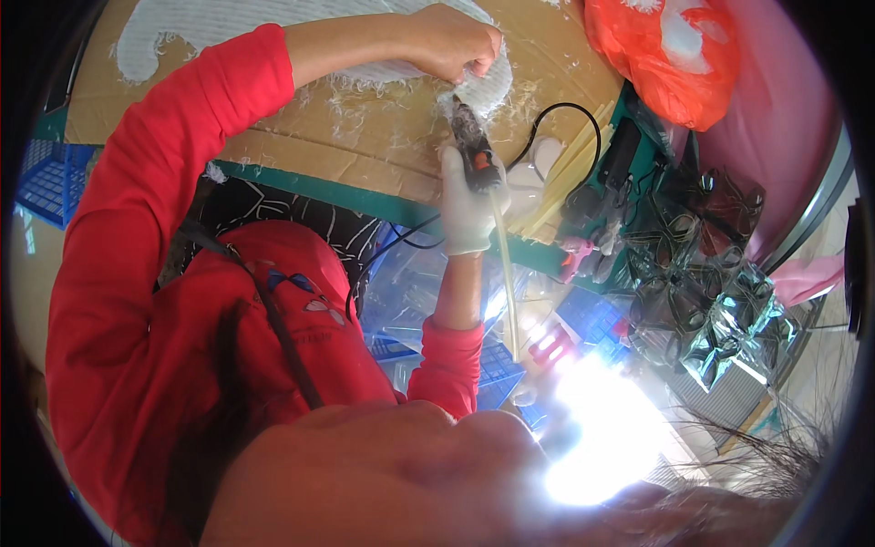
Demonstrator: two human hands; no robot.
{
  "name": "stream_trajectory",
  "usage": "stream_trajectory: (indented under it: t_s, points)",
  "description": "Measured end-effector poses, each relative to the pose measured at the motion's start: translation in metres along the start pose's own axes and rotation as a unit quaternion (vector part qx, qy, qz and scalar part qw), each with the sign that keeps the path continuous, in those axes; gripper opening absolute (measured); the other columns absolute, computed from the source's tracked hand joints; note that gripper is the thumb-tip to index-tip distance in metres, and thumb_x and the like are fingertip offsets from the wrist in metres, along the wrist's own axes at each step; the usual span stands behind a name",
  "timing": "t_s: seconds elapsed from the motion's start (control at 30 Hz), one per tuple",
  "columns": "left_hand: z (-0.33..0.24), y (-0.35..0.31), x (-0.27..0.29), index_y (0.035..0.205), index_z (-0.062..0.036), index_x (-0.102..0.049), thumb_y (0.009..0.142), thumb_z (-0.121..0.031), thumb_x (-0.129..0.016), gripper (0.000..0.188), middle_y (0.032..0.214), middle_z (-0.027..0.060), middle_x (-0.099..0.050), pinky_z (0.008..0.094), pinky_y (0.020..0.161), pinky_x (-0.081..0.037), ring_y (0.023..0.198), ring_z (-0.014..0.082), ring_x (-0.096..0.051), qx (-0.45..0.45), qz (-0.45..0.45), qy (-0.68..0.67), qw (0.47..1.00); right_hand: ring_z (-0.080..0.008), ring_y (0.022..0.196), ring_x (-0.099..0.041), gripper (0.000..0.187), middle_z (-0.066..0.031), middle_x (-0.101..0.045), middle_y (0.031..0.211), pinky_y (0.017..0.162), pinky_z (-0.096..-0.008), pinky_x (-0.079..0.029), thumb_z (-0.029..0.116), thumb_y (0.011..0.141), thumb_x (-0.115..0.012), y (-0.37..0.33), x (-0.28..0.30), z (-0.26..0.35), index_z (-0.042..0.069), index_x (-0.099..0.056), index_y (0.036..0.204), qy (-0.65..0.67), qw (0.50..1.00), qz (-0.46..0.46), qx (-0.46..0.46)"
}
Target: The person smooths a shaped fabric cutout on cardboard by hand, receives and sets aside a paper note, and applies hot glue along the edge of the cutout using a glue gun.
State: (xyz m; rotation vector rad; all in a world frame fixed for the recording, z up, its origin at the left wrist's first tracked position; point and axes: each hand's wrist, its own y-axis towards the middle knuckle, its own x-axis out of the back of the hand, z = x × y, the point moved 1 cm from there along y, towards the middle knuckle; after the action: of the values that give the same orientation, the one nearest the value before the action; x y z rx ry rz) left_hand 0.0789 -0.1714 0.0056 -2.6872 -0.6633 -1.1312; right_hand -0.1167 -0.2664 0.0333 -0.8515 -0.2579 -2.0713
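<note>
In my right hand [467, 205], which wears a white glove, I grip a dark glue gun [471, 146] with an orange part. A long pale glue stick [507, 273] trails from its back end toward me. The nozzle points away and meets the edge of a white, ribbed, fluffy piece of fabric [488, 88]. My bare left hand [453, 44] is closed just above the nozzle, its fingertips pinching the fabric's edge. More of the white fabric [210, 27] stretches left across a cardboard sheet [337, 137], curving down at its far end.
Loose white fibres litter the cardboard. Yellowish glue sticks [570, 173] lie right of the glue gun, near a looping black cable [572, 106]. An orange-red plastic bag [679, 64] sits at the far right. Below it are shiny dark wrapped packages [702, 273]. A blue crate [50, 182] stands left.
</note>
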Motion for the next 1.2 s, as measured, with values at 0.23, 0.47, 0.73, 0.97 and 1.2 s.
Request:
stream_trajectory:
  t_s: [0.23,0.47,0.73,0.97,1.2]
  points:
    - [0.002,-0.001,-0.001,0.091,-0.0112,-0.066,0.07,-0.007,-0.071,0.021,0.119,-0.0003,-0.056,0.0342,0.083,-0.048,0.104,0.0196,-0.058,0.013,0.004,0.007,1.0,-0.0189,0.065,-0.06,0.033,-0.0122,-0.065,0.075,0.068,-0.0308,-0.049,0.025,0.071,-0.075,-0.004,0.002,0.008,0.0,-0.065,0.09,0.025,1.0,0.004,-0.016]
    - [0.0,0.0,0.0,0.092,-0.011,-0.066,0.072,-0.007,-0.07,0.02,0.121,-0.0003,-0.055,0.0343,0.083,-0.048,0.105,0.0199,-0.057,0.007,0.006,0.004,1.0,-0.0189,0.063,-0.06,0.033,-0.0115,-0.065,0.073,0.066,-0.0308,-0.049,0.025,0.07,-0.076,-0.007,-0.002,-0.004,0.0,-0.065,0.09,-0.005,1.0,0.014,-0.025]
    - [0.003,0.0,0.0,0.091,-0.0113,-0.066,0.075,-0.008,-0.067,0.016,0.12,-0.0008,-0.056,0.0352,0.082,-0.048,0.103,0.0196,-0.058,0.005,0.006,0.005,1.0,-0.0142,0.065,-0.058,0.032,-0.0093,-0.065,0.075,0.067,-0.0292,-0.049,0.024,0.072,-0.075,-0.011,0.005,0.009,-0.001,-0.065,0.09,0.097,0.994,0.0,-0.042]
    - [0.003,0.0,0.0,0.089,-0.0125,-0.067,0.079,-0.011,-0.064,0.011,0.119,-0.0017,-0.057,0.0352,0.08,-0.048,0.101,0.0186,-0.06,0.012,0.003,0.01,1.0,-0.0138,0.066,-0.058,0.031,-0.0088,-0.066,0.075,0.068,-0.0296,-0.049,0.024,0.073,-0.074,0.004,-0.004,0.004,-0.001,-0.066,0.089,0.019,1.0,-0.003,-0.017]
    - [0.001,0.001,0.001,0.089,-0.0132,-0.067,0.082,-0.012,-0.061,0.01,0.12,-0.0022,-0.057,0.0348,0.079,-0.048,0.1,0.0181,-0.06,0.022,0.017,0.019,0.999,-0.0123,0.069,-0.061,0.028,-0.0084,-0.066,0.076,0.069,-0.0284,-0.05,0.02,0.072,-0.076,-0.011,0.0,-0.006,-0.002,-0.066,0.088,0.035,0.999,0.003,-0.008]
